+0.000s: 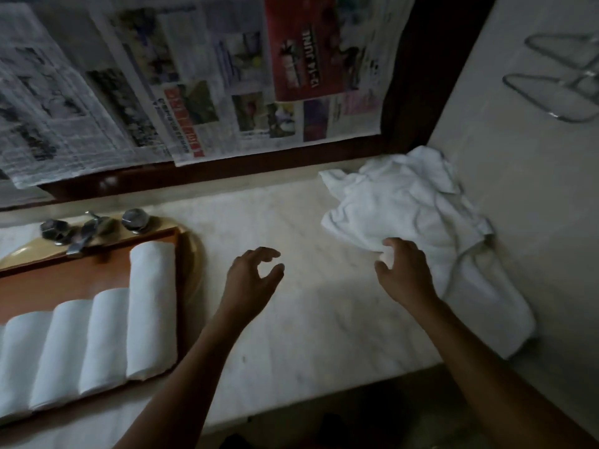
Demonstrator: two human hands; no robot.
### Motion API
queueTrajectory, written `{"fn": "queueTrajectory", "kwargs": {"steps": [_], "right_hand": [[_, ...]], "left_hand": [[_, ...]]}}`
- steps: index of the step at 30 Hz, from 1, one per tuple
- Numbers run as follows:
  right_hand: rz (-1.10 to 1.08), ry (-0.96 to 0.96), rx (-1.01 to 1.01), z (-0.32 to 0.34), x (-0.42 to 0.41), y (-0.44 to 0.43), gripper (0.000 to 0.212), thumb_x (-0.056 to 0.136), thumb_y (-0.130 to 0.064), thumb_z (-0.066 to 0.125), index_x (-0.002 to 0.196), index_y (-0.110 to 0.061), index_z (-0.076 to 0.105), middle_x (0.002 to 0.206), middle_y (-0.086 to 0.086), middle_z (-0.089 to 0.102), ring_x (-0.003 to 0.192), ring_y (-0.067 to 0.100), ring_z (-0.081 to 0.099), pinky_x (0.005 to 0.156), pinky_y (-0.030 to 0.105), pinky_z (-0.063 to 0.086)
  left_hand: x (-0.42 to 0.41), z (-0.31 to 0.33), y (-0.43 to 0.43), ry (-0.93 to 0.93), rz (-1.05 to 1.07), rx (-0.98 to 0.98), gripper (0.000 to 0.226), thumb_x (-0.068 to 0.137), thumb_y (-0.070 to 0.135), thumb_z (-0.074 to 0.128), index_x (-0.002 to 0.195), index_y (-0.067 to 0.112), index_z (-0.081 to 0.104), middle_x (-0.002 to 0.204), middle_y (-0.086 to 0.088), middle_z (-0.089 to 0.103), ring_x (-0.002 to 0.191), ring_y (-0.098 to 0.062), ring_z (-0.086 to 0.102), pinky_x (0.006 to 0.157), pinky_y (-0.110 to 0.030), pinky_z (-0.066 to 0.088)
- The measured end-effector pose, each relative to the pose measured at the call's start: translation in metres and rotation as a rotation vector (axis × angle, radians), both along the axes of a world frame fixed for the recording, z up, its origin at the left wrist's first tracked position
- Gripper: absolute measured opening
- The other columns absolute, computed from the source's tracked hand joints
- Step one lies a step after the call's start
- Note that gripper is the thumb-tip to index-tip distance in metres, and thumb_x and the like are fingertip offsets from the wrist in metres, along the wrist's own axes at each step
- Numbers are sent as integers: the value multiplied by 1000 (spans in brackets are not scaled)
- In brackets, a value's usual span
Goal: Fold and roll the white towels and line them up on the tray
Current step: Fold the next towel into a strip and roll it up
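Note:
An orange-brown tray (64,280) lies at the left over a sink, and several rolled white towels (97,338) lie side by side on it. A heap of loose, crumpled white towels (405,202) sits at the right of the marble counter against the wall. My right hand (403,270) hovers at the heap's near edge, its fingers loosely curled and touching the cloth, with nothing gripped. Over bare counter in the middle, my left hand (256,277) floats with relaxed, curled fingers and holds nothing.
The marble counter (291,319) runs from the tray to a side wall at the right. A chrome tap with two knobs (94,226) stands behind the tray. Newspaper sheets (194,76) cover the dark-framed mirror behind. Metal wire racks (557,79) hang on the right wall.

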State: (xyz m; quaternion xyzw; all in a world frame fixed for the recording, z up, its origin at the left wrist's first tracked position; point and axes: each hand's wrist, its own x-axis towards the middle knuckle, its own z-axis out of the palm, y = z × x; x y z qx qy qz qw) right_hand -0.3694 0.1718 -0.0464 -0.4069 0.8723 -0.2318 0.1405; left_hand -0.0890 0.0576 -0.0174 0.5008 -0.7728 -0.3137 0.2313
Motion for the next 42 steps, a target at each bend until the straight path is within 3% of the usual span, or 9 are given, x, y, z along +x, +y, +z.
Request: {"fn": "queueTrajectory", "kwargs": {"steps": [8, 15, 21, 26, 29, 33, 36, 40, 42], "right_hand": [[-221, 31, 124, -27, -124, -7, 99, 91, -45, 73, 161, -5, 14, 159, 22, 35, 142, 43, 39, 111, 58, 39], [-55, -8, 4, -4, -135, -35, 43, 100, -28, 64, 136, -4, 62, 136, 17, 65, 128, 35, 58, 103, 34, 43], [272, -58, -288, 60, -61, -21, 31, 98, -20, 69, 126, -9, 72, 125, 7, 73, 116, 19, 66, 96, 15, 39], [626, -92, -204, 79, -4, 4, 31, 102, -25, 59, 131, -18, 70, 130, 4, 70, 118, 16, 63, 104, 30, 47], [744, -162, -113, 77, 16, 20, 32, 103, -30, 59, 134, -26, 67, 134, -6, 67, 121, 7, 60, 105, 30, 48], [642, -362, -161, 83, -1, 27, 30, 96, -38, 70, 125, -30, 73, 119, -13, 73, 105, -3, 66, 91, 18, 52], [442, -77, -250, 50, -42, 8, 44, 87, -40, 66, 128, -23, 70, 126, -1, 70, 115, 16, 66, 96, 37, 54], [234, 373, 308, -18, -92, -12, 102, 80, -57, 76, 160, -23, 22, 160, 15, 29, 143, 41, 33, 110, 56, 35], [278, 458, 456, -41, -101, -8, 99, 84, -60, 72, 159, -24, 20, 154, 14, 36, 137, 38, 43, 107, 55, 41]], "left_hand": [[-80, -8, 13, 64, -71, 140, 16, 92, 32, 74, 108, 35, 72, 103, 18, 71, 102, -3, 63, 79, -11, 41], [-112, -20, 18, 141, -70, 293, 12, 93, 27, 71, 103, 33, 75, 95, 17, 75, 94, 0, 69, 80, -18, 50], [-111, -23, 11, 473, 118, 968, 33, 98, 33, 63, 124, 13, 68, 122, -15, 73, 108, -31, 72, 94, -41, 54], [-128, -2, 9, 660, 40, 1295, 66, 96, 64, 57, 131, 9, 62, 117, -20, 72, 100, -35, 73, 85, -49, 61], [-146, 25, 17, 705, -47, 1134, 47, 103, 34, 58, 136, 0, 59, 104, -18, 71, 79, -24, 73, 62, -31, 58], [-127, 32, 16, 702, 69, 753, 28, 100, 4, 58, 126, 4, 67, 111, -20, 74, 92, -31, 74, 69, -35, 59], [-91, 40, 20, 594, 35, 556, 22, 102, 15, 59, 120, 17, 72, 107, -11, 77, 98, -28, 74, 80, -40, 61], [-47, 58, 34, 530, 27, 456, 18, 99, 23, 66, 114, 18, 75, 101, -10, 77, 87, -18, 73, 70, -28, 58], [-23, 60, 40, 498, 17, 454, 23, 94, 24, 73, 116, 19, 73, 100, -7, 77, 87, -19, 74, 68, -28, 58]]}}
